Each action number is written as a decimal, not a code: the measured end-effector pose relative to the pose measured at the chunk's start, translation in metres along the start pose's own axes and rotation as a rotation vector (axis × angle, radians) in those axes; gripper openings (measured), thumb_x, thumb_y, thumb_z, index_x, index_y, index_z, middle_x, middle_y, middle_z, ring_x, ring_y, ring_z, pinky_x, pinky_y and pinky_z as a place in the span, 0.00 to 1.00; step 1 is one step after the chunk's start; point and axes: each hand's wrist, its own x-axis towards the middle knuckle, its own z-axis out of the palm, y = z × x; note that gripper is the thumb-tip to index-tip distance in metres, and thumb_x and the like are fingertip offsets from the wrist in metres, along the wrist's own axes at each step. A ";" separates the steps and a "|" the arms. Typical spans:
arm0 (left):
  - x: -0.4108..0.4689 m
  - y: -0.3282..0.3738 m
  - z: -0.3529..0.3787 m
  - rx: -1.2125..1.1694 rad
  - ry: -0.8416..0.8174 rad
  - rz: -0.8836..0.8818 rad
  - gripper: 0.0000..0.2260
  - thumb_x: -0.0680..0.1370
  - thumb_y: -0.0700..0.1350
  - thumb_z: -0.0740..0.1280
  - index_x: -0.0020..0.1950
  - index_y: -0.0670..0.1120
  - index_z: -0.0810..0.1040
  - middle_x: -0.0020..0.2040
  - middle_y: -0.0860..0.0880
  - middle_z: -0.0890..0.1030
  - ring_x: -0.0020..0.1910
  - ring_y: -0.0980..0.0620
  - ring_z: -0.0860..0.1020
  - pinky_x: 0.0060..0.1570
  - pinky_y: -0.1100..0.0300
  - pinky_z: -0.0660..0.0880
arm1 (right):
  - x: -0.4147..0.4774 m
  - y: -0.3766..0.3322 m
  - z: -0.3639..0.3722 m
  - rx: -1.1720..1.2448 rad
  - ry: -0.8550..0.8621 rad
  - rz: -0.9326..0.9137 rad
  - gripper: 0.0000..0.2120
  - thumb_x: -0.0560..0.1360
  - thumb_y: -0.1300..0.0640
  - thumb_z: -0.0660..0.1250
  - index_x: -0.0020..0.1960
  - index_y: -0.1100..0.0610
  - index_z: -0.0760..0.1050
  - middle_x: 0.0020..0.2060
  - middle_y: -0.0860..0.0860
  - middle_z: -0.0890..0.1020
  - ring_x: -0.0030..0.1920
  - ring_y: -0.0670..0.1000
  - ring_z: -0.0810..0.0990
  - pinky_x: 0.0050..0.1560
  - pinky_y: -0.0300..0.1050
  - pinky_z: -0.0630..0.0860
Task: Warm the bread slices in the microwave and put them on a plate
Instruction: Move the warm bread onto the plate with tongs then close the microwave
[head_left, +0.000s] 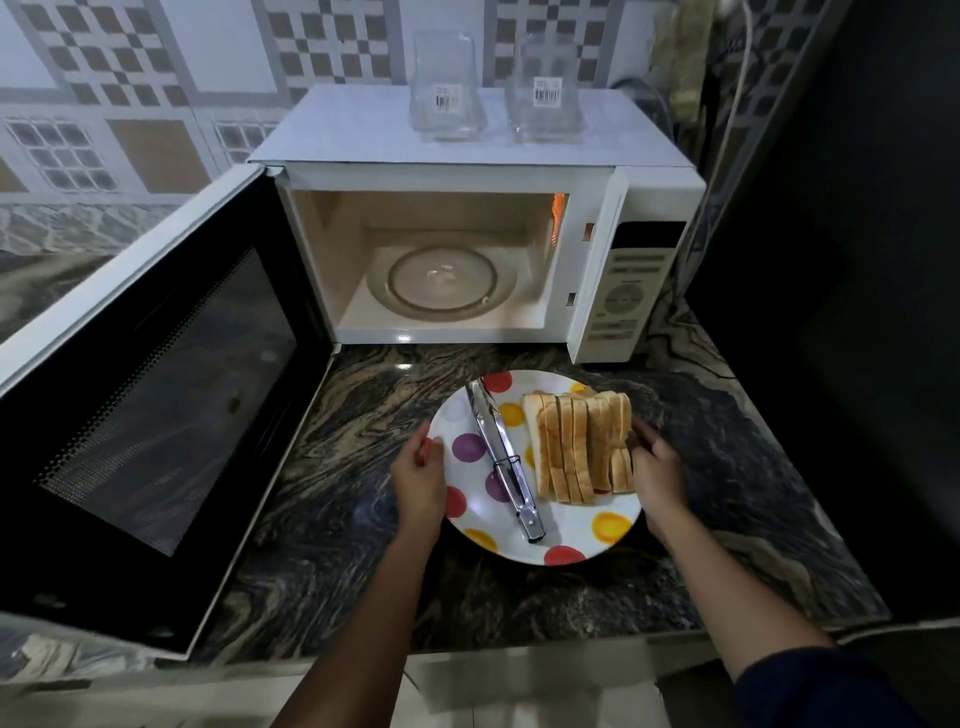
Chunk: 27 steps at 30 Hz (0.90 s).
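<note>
A white plate with coloured dots sits on the dark marble counter in front of the microwave. Several bread slices stand in a row on its right half. Metal tongs lie across its left half. My left hand grips the plate's left rim. My right hand holds the right rim and touches the end slice. The microwave stands with its door swung wide to the left, and its glass turntable is bare.
Two clear glass containers stand on top of the microwave. The control panel is on its right. A dark wall closes off the right side. The counter's front edge runs below the plate.
</note>
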 end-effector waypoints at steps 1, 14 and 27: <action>0.000 0.002 -0.002 -0.015 -0.003 0.000 0.15 0.79 0.37 0.60 0.65 0.39 0.74 0.59 0.38 0.79 0.58 0.41 0.78 0.61 0.45 0.73 | -0.002 -0.001 0.001 0.046 -0.011 0.011 0.16 0.79 0.59 0.58 0.63 0.46 0.74 0.56 0.56 0.81 0.53 0.56 0.80 0.49 0.50 0.77; -0.060 0.022 -0.056 -0.184 0.180 0.096 0.14 0.78 0.34 0.61 0.62 0.38 0.76 0.56 0.38 0.80 0.49 0.46 0.78 0.54 0.51 0.75 | -0.050 -0.024 0.011 0.289 -0.220 -0.004 0.16 0.78 0.66 0.58 0.62 0.56 0.76 0.61 0.58 0.78 0.61 0.57 0.76 0.64 0.52 0.71; -0.230 -0.020 -0.140 -0.285 0.574 0.126 0.12 0.78 0.38 0.63 0.60 0.45 0.78 0.52 0.44 0.82 0.46 0.50 0.79 0.45 0.59 0.76 | -0.159 0.010 -0.014 0.143 -0.648 -0.169 0.16 0.79 0.64 0.57 0.63 0.58 0.75 0.60 0.54 0.78 0.59 0.51 0.76 0.59 0.45 0.71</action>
